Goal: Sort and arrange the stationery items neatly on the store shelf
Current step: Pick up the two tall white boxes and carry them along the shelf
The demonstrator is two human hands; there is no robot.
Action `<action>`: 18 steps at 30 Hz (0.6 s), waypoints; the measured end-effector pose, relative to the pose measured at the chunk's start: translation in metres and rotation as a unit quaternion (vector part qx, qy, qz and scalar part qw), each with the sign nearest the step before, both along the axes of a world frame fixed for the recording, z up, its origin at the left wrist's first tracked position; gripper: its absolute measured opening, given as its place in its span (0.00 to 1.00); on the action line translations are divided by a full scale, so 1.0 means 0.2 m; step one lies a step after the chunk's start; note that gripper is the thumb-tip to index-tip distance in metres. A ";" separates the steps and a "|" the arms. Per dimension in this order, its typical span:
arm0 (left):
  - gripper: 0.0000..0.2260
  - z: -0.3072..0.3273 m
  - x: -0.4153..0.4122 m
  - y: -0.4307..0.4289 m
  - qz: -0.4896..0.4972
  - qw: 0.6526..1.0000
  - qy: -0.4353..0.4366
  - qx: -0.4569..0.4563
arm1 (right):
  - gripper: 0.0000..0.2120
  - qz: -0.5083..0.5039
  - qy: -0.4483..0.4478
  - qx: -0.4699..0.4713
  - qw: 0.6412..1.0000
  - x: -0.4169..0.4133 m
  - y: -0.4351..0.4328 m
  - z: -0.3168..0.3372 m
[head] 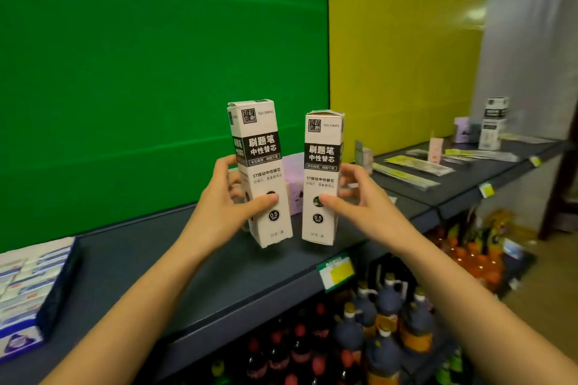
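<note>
Two hands outstretched, left hand [225, 206] clasping tilted box [261, 147], right hand [366, 200] clasping upright box [322, 153], fingers [262, 201] curled

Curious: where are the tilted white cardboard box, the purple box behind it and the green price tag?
Tilted white cardboard box [262, 147]: head view, black band.
Purple box [295, 175]: head view, front face.
Green price tag [339, 273]: head view, yellow centre.

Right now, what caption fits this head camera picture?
Left hand grips a tilted box, right hand an upright box, at the shelf.
</note>
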State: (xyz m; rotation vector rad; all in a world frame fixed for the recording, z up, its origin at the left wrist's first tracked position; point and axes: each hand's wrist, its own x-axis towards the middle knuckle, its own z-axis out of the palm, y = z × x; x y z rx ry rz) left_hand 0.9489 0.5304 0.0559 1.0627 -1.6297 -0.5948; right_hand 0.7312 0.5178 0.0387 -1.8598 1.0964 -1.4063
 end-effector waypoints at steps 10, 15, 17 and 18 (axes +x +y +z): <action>0.35 -0.08 -0.96 -0.28 -0.097 0.995 0.005 0.011 | 0.20 -0.123 0.027 0.018 0.992 -1.08 -0.03 -0.04; 0.36 -0.13 -1.51 -0.37 -0.107 0.994 0.013 0.018 | 0.20 -0.144 0.037 0.029 0.988 -1.67 -0.07 -0.03; 0.38 -0.14 -1.70 -0.41 -0.108 0.994 0.009 0.016 | 0.19 -0.148 0.054 0.033 0.987 -1.87 -0.09 -0.02; 0.40 -0.15 -1.78 -0.43 -0.109 0.994 0.006 0.017 | 0.18 -0.151 0.061 0.036 0.986 -1.97 -0.10 -0.02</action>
